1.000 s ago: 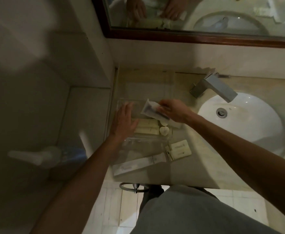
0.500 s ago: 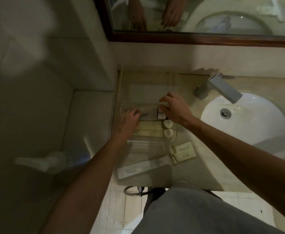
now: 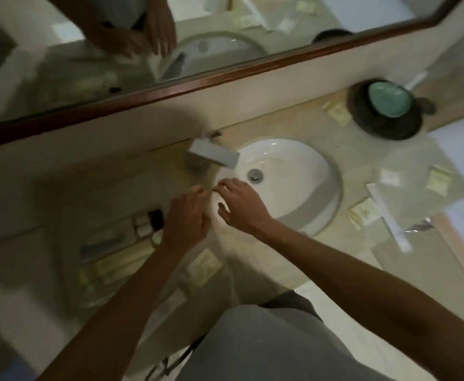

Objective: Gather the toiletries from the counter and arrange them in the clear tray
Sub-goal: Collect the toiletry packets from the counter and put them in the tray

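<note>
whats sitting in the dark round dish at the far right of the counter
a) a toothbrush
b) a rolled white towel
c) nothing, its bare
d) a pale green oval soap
d: the dark round dish near the mirror holds a pale green oval soap; the frame is blurred, but neither a towel nor a toothbrush shows in it.
</note>
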